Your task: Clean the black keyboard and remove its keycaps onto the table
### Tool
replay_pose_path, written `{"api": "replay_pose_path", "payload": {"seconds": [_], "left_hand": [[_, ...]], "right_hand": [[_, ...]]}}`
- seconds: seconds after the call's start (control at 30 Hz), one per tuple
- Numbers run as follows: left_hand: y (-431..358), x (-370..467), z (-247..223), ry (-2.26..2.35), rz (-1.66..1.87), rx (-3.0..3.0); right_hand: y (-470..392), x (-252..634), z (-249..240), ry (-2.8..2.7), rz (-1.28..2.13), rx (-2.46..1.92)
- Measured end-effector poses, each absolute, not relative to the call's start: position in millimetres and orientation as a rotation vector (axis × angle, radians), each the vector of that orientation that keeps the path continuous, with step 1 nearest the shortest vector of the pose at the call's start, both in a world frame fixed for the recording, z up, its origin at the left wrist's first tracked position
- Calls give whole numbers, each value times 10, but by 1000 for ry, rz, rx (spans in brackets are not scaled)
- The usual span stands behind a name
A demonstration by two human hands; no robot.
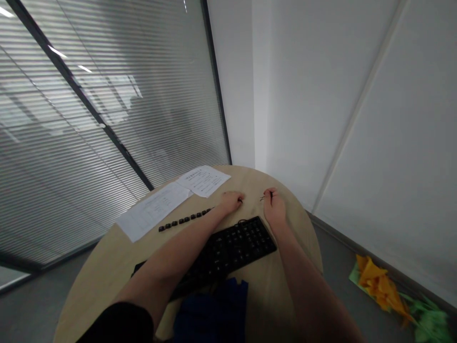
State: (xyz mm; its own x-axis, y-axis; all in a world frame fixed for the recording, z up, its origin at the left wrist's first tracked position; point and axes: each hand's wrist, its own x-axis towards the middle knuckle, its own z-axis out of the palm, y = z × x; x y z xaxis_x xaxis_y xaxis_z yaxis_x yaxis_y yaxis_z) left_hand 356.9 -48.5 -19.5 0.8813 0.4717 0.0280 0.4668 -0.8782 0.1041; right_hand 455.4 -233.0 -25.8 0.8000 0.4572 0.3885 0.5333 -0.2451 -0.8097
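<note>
A black keyboard (235, 247) lies across the round table, partly hidden under my left forearm. Beyond it, a slanting row of several loose black keycaps (181, 220) runs up to my left arm. My left hand (232, 202) rests low over the wood at the end of that row, its fingers pinched on a small dark piece that looks like a keycap (240, 200). To the right, behind the keyboard's far corner, my right hand (274, 206) is closed around a tool with thin wire prongs, which resembles a wire keycap puller (262, 197). Most of its body is covered by my fingers.
Two printed paper sheets (153, 212) lie at the table's left far side. A dark blue cloth (214, 312) is at the near edge. Orange and green crumpled material (382, 283) sits on the floor at right. Glass with blinds (160, 95) and a white wall (321, 95) stand behind the table (103, 271).
</note>
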Motion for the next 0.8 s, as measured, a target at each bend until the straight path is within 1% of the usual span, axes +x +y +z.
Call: {"api": "replay_pose_path", "payload": {"seconds": [0.3, 0.5, 0.63, 0.73, 0.8], "left_hand": [[-433, 3579, -205, 760, 56, 2985], [-419, 3497, -109, 674, 171, 2946], [-322, 3077, 196, 664, 341, 2909], [-384, 2486, 442, 736, 578, 2774], [-577, 2044, 530, 771, 615, 2688]], "right_hand": [[-2321, 4530, -249, -756, -92, -1863], [-2335, 4537, -242, -761, -96, -1851], [-2342, 4536, -240, -772, -76, -1810], [-2327, 4531, -256, -808, -36, -1760], [-2312, 4525, -271, -837, -18, -1751]]}}
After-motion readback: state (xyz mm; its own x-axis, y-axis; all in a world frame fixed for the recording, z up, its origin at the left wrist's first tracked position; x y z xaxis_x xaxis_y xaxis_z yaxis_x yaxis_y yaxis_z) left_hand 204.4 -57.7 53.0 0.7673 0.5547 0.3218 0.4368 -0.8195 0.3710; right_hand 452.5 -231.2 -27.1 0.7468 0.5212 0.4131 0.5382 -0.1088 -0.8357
